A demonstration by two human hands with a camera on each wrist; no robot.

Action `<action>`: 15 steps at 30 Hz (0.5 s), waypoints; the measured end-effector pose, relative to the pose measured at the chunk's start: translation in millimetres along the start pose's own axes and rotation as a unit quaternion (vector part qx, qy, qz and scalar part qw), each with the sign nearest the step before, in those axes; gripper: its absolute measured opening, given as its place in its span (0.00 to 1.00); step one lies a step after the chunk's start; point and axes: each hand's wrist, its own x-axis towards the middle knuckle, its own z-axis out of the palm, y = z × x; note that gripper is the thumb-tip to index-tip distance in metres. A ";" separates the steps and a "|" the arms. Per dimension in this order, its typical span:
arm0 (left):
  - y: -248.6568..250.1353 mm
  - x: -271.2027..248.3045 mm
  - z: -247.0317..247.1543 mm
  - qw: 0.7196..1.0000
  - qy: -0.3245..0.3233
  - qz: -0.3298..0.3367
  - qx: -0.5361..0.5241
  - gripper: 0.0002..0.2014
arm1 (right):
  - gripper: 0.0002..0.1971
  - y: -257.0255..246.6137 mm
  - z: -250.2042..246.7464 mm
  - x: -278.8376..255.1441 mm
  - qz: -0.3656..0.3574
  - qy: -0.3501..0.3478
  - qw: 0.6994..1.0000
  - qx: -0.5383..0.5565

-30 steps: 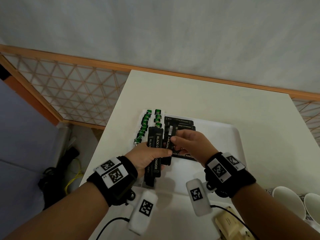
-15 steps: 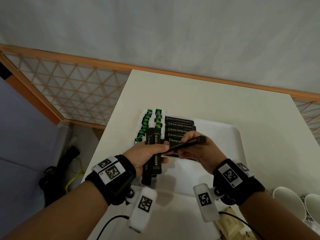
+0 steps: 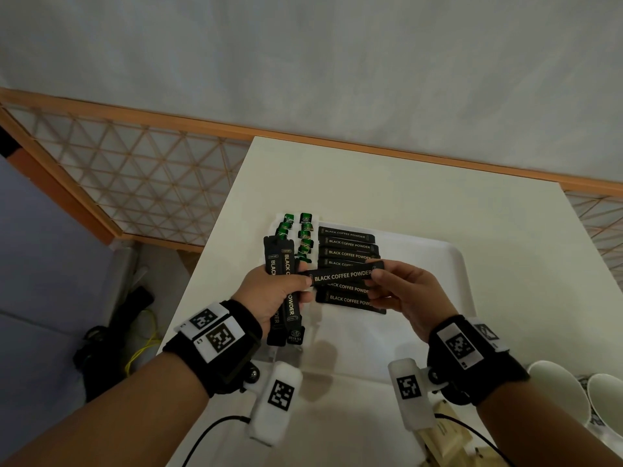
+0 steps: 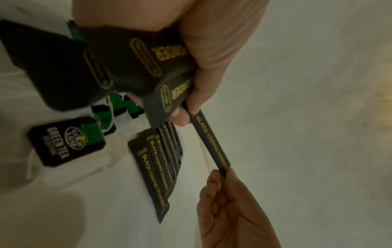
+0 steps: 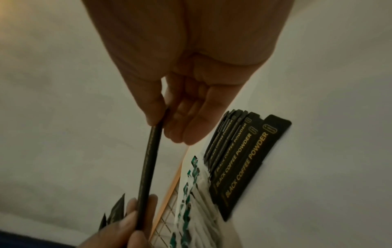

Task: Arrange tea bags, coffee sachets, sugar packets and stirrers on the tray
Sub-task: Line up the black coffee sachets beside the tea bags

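My left hand [image 3: 276, 291] grips a bundle of black coffee sachets [image 3: 285, 264] upright over the white tray [image 3: 448, 264]; its thumb also touches the left end of a single black coffee sachet [image 3: 342, 274]. My right hand [image 3: 397, 291] pinches the right end of that single sachet [image 4: 212, 142], holding it level above a row of several black coffee sachets [image 3: 349, 246] laid flat on the tray. Green tea bags [image 3: 305, 227] lie in two columns at the tray's left edge. The single sachet [image 5: 148, 159] runs between both hands in the right wrist view.
The tray sits on a cream table [image 3: 387, 176] against a grey wall. White cups [image 3: 556, 385] stand at the right front. A wooden box [image 3: 445, 436] lies near the front edge. A lattice rail [image 3: 135, 176] and floor clutter are off the table's left side.
My right hand has drawn one sachet out of the left hand's bundle and turned it level, label up, above the row on the tray. The left hand has stayed in place.
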 end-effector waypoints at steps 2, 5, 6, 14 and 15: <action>1.0 -0.9 0.6 1.000 0.006 0.003 -0.008 0.08 | 0.04 0.1 -3.5 0.3 0.008 0.013 1.000 0.006; 4.1 -1.8 -1.4 0.999 0.021 0.010 -0.027 0.07 | 0.05 3.5 -11.4 -1.5 0.044 0.029 0.999 -0.012; 5.3 -2.0 -2.3 0.999 0.024 0.011 -0.034 0.07 | 0.05 6.1 -13.9 -3.1 0.062 0.032 0.997 -0.027; 5.4 -2.9 -2.6 1.000 0.005 0.001 -0.025 0.06 | 0.11 34.5 -20.5 -11.6 0.134 0.048 0.982 -0.123; 5.2 -3.4 -1.5 1.000 0.002 0.001 -0.022 0.06 | 0.12 35.8 -20.5 -11.8 0.127 0.053 0.981 -0.137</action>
